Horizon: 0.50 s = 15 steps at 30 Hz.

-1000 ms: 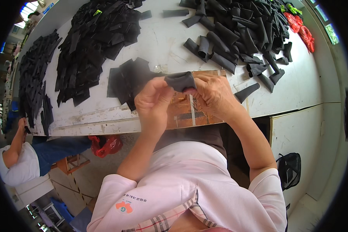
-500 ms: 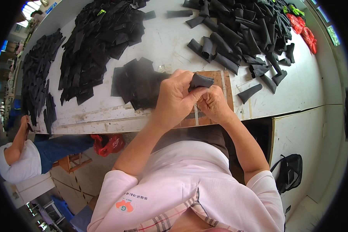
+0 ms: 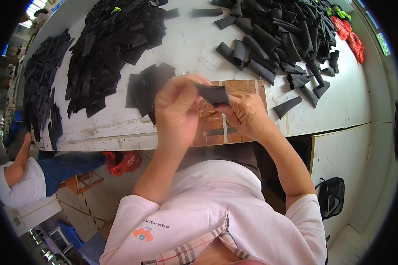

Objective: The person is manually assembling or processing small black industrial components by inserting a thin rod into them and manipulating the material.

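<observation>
A small black fabric piece (image 3: 214, 94) is held up between both hands, above a brown taped board (image 3: 257, 88) at the table's near edge. My left hand (image 3: 179, 99), slightly blurred, has its fingers closed at the piece's upper left edge. The fingers of my right hand (image 3: 250, 114) pinch its right side, with a fingertip under the lower edge. Just left of my left hand lies a low stack of flat black fabric pieces (image 3: 141, 90), partly covered by that hand.
A big heap of flat black pieces (image 3: 106, 48) lies left, with another (image 3: 44, 75) beyond it. Rolled black fabric tubes (image 3: 269, 39) are heaped at the back right, near red plastic bags (image 3: 350, 37). One loose tube (image 3: 287, 107) lies beside the board. Another person (image 3: 24, 181) sits at far left.
My left hand has moved left, away from my right hand. The black piece, bunched and rounded before, now shows a broader, flatter face between the hands.
</observation>
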Available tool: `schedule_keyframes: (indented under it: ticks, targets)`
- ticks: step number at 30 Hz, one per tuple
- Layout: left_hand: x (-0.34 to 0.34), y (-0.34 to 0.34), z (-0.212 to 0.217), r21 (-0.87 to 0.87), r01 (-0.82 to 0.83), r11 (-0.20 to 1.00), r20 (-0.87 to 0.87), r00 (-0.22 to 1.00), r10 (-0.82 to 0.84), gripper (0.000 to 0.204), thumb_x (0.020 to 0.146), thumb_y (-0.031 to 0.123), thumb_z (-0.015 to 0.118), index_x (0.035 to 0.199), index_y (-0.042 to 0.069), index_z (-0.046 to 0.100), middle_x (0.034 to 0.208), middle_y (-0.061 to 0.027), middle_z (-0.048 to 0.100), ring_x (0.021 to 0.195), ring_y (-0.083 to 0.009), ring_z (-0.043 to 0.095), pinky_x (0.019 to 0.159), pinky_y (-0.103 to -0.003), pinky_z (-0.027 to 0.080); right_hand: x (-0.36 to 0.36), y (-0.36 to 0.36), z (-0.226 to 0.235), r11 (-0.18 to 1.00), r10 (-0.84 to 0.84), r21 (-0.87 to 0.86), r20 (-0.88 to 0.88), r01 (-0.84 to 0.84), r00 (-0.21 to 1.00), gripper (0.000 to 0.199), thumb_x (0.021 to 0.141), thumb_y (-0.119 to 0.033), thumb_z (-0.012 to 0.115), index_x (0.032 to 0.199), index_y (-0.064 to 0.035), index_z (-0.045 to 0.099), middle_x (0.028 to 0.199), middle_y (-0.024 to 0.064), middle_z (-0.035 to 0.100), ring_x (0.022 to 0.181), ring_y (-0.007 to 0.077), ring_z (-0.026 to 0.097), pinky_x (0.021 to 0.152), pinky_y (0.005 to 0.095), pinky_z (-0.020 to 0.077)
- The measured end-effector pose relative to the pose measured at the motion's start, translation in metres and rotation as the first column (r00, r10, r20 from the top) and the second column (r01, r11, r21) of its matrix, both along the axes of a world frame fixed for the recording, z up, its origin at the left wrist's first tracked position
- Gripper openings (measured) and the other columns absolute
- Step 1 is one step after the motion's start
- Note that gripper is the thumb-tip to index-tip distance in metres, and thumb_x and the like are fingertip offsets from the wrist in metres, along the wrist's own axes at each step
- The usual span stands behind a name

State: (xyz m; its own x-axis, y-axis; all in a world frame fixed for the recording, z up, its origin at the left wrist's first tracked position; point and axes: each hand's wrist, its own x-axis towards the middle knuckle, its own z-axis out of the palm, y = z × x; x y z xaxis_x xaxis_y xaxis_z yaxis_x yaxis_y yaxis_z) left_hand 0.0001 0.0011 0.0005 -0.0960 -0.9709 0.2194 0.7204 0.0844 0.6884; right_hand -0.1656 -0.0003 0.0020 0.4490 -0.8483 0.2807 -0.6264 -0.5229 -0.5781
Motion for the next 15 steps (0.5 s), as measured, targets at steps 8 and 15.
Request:
schedule_keyframes:
  ticks: [8,15]
  targets:
    - [-0.001,0.006,-0.004,-0.015,-0.056,0.998,0.196,0.979,0.058,0.011,0.084,0.010,0.054,0.087,0.000,0.057,0.083,-0.0074,0.059,0.081,-0.0129,0.052,0.078,-0.027,0.040,0.004,0.008,-0.020,1.000,0.017,0.004,0.130,-0.018,0.991,0.004,0.074,-0.010,0.059,0.074,-0.0064,0.059,0.059,0.0091,0.052,0.056,0.0293,0.051,0.049,0.0367,0.0407]
    - [0.053,-0.003,-0.092,-0.507,-0.508,0.697,0.856,-0.198,0.478,0.034,0.073,0.014,0.062,0.102,0.000,0.050,0.099,-0.0167,0.052,0.094,-0.0309,0.047,0.079,-0.039,0.040,-0.014,-0.035,0.041,0.870,0.104,0.104,0.917,-0.481,0.385,0.043,0.090,-0.033,0.041,0.067,0.0002,0.053,0.052,0.0015,0.039,0.049,0.0133,0.040,0.046,0.0255,0.0316]
